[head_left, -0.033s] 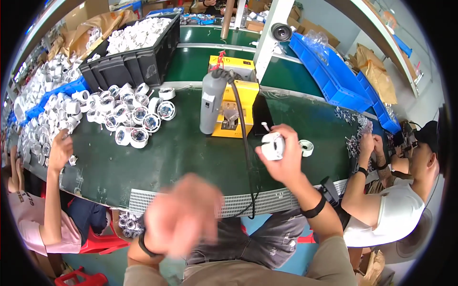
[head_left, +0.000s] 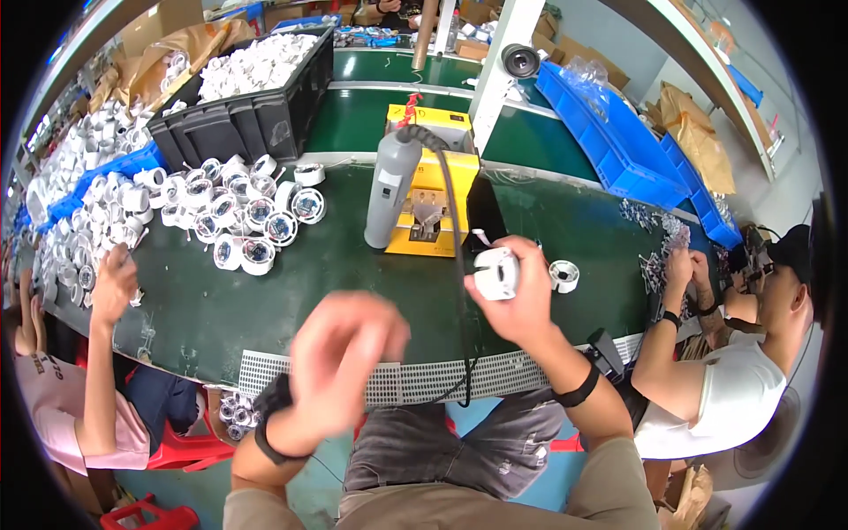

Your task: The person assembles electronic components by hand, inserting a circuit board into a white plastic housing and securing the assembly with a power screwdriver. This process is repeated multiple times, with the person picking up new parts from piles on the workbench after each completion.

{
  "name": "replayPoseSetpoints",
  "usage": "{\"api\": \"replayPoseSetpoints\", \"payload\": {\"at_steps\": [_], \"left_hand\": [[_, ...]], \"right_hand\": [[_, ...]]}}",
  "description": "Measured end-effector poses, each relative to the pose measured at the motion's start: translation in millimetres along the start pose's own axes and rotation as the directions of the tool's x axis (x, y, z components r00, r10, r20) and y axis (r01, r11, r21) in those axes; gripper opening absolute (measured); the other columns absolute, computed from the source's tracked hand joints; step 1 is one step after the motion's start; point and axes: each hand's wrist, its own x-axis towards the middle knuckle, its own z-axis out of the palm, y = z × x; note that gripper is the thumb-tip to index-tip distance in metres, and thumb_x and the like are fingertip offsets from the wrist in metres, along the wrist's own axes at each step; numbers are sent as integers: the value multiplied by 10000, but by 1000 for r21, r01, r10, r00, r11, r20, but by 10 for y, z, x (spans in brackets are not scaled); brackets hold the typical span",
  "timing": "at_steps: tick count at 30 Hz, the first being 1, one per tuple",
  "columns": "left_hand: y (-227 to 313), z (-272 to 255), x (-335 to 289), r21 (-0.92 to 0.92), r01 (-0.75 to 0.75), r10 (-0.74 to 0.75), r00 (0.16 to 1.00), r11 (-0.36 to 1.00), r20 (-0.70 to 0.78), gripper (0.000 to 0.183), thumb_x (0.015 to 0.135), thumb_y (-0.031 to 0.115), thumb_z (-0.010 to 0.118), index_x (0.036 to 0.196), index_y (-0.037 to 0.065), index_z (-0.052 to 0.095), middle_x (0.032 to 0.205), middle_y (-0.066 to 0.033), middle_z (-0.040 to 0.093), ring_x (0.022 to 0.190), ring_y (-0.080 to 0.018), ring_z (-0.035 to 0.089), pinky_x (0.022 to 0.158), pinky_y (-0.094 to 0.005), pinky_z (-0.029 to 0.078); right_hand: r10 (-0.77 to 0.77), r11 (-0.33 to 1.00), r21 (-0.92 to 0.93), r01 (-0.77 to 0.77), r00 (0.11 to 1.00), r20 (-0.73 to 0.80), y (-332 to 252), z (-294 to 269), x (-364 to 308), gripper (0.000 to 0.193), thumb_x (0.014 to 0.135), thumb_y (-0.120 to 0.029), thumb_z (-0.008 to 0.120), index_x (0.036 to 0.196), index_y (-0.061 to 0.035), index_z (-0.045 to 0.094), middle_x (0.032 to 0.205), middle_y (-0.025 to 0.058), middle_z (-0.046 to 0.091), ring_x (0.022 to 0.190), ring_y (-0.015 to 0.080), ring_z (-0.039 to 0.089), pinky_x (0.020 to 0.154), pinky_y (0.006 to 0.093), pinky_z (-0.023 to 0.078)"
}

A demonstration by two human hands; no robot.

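Observation:
My right hand [head_left: 527,296] is closed round a white ring-shaped plastic housing [head_left: 496,273], its round opening showing. A short wire with a small white connector [head_left: 481,237] sticks up from it. My left hand [head_left: 349,349] hovers empty-looking above the table's near edge, its fingers curled and smeared by motion. A second white ring-shaped housing [head_left: 564,276] lies on the green tabletop just right of my right hand. Between and beyond my hands, a grey cylindrical tool [head_left: 394,190] with a black cable hangs upright before a yellow box-shaped machine [head_left: 446,208].
Several white housings with circuit boards [head_left: 258,212] are heaped at left, below a black crate [head_left: 238,124] of white parts. Blue bins [head_left: 609,146] stand at back right. The cable [head_left: 459,336] drops between my hands. People work on both sides.
My left hand has moved forward and is less blurred. My right hand, with the housing, has shifted slightly left. The grey tool has swung a little to the left and tilts more.

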Motion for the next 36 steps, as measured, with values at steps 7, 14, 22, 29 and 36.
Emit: {"api": "replayPoseSetpoints", "payload": {"at_steps": [7, 14, 22, 29, 36], "left_hand": [[-745, -9, 533, -21, 438, -418, 871, 899, 258, 500, 938, 128, 591, 1356, -21, 361, 1154, -82, 563, 1059, -135, 542, 936, -277, 436], [-746, -340, 681, 120, 480, -488, 791, 869, 369, 503, 817, 97, 744, 1239, -41, 506, 1094, -57, 608, 989, -107, 580, 875, -263, 483], [-640, -395, 683, 457, 308, -480, 814, 834, 328, 589, 684, 87, 846, 1203, 17, 576, 1073, -65, 632, 985, -123, 595, 876, -274, 483], [-811, -461, 633, 185, 301, -353, 798, 936, 488, 641, 953, 481, 501, 1344, -18, 409, 1117, -114, 605, 1002, -203, 600, 894, -314, 475], [-903, -410, 593, -150, 603, -510, 762, 784, 401, 578, 1014, 481, 282, 1373, 35, 361, 1114, -110, 577, 962, -186, 581, 783, -308, 491]], "right_hand": [[-28, 976, 213, -38, 955, 297, -316, 317, 69, 841, 643, -153, 825, 1340, -36, 369, 1123, 182, 484, 1021, 371, 539, 868, 421, 472], [16, 589, 659, -467, 823, 568, -123, 310, 69, 824, 728, -201, 802, 1398, -60, 344, 1078, 77, 501, 993, 222, 552, 919, 350, 436], [209, 169, 515, -840, 541, 814, -26, 256, 95, 247, 950, -196, 574, 1080, 13, 590, 856, 19, 593, 797, 100, 560, 735, 260, 465], [232, 364, 641, -676, 732, 640, -100, 264, 63, 161, 919, -115, 585, 816, -2, 633, 805, 22, 564, 728, 94, 527, 641, 247, 417], [68, 744, 578, -334, 900, 431, -211, 326, -10, 168, 846, -66, 614, 721, 15, 536, 774, 77, 508, 700, 160, 478, 630, 283, 375]]}}
